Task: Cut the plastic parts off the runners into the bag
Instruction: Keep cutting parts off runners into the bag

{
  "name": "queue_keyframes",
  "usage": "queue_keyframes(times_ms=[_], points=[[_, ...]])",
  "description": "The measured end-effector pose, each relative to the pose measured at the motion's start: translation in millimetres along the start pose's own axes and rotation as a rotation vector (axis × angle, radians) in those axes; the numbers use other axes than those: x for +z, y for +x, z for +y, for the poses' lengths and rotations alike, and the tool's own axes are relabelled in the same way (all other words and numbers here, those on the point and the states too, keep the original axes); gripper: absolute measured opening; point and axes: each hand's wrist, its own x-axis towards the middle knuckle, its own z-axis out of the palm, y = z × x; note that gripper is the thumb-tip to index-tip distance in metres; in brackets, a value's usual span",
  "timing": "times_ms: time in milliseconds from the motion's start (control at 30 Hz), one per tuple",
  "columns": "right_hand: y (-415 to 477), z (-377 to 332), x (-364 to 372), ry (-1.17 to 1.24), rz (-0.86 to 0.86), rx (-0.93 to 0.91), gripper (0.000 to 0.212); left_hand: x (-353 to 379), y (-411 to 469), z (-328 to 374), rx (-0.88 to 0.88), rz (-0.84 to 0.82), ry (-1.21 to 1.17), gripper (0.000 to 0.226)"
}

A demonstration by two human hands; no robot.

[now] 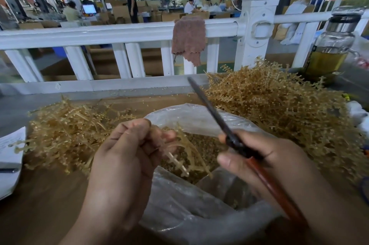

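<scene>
Runners [180, 156] hung above the open bag [191, 116], pinched in our left hand [127, 154], fingers curled, back of hand up. Our right hand [263, 156] gripped the scissors [211, 110] by the handles, blades together, tip angled up-left. Loose piles [279, 108] lay both sides of the bag.

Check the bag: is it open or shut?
Open: the bag has its mouth spread wide, and loose cut parts show inside.

One wide head-worn view looks forward and down, close over the left hand [123, 154] at 7 o'clock and right hand [259, 156] at 5; the surface [40, 194] and rail [99, 33] lie toward 12.
</scene>
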Motion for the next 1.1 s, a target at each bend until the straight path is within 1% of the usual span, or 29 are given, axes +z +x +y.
queue_keyframes(times_ms=[67, 133, 233, 300, 400, 567, 633, 667, 733, 767, 800, 833, 900, 967, 1033, 1067, 1100], points=[[1.9, 1.2, 0.2, 0.190, 0.059, 0.064, 0.037, 1.0, 1.5, 1.8, -0.087, -0.040, -0.088, 0.008], [4.2, 3.9, 1.8, 0.306, 0.060, 0.110, 0.035, 4.1, 0.8, 2.5, -0.124, -0.078, -0.155, 0.010], [3.8, 8.0, 6.1, 0.498, -0.004, 0.153, 0.048, 9.7, -2.8, 1.8, -0.136, -0.103, -0.225, 0.019], [2.9, 10.5, 10.4, 0.608, -0.053, 0.136, 0.050, 12.4, -6.5, 0.3, -0.141, -0.126, -0.245, 0.019], [3.1, 14.3, 14.1, 0.732, -0.030, 0.103, 0.049, 17.1, -11.2, -2.2, -0.146, -0.135, -0.198, 0.010], [7.2, 21.1, 13.6, 0.830, 0.118, 0.090, 0.048, 22.7, -17.0, -9.1, -0.118, -0.102, 0.019, 0.010], [8.2, 20.6, 12.8, 0.862, 0.147, 0.087, 0.050, 24.1, -22.1, -9.0, -0.155, -0.150, 0.050, 0.012], [8.4, 20.5, 12.1, 0.876, 0.162, 0.089, 0.050, 23.8, -24.0, -8.7, -0.181, -0.202, 0.046, 0.018], [8.0, 20.0, 10.9, 0.893, 0.176, 0.092, 0.052, 22.0, -26.7, -6.5, -0.258, -0.335, 0.078, 0.042], [7.8, 18.8, 11.2, 0.888, 0.175, 0.090, 0.054, 20.8, -27.4, -5.1, -0.304, -0.389, 0.112, 0.047], [7.4, 18.2, 11.9, 0.871, 0.170, 0.084, 0.054, 18.9, -27.0, -4.3, -0.340, -0.428, 0.159, 0.043], [7.2, 17.7, 12.6, 0.850, 0.158, 0.074, 0.053, 17.7, -27.3, -2.7, -0.367, -0.462, 0.203, 0.034], [6.7, 16.0, 14.3, 0.842, 0.129, 0.064, 0.050, 16.4, -26.9, 0.3, -0.384, -0.517, 0.242, 0.023], [7.3, 14.9, 13.5, 0.843, 0.119, 0.105, 0.052, 9.8, -22.5, 2.9, -0.332, -0.502, 0.190, 0.028], [8.3, 15.3, 11.5, 0.817, 0.119, 0.165, 0.062, -3.1, -9.8, 11.0, -0.241, -0.429, 0.077, 0.043], [9.0, 15.5, 10.5, 0.809, 0.116, 0.188, 0.064, -11.7, -1.2, 16.3, -0.184, -0.409, -0.002, 0.046], [9.7, 15.3, 10.2, 0.808, 0.111, 0.203, 0.066, -20.2, 7.8, 22.0, -0.130, -0.404, -0.105, 0.041]])
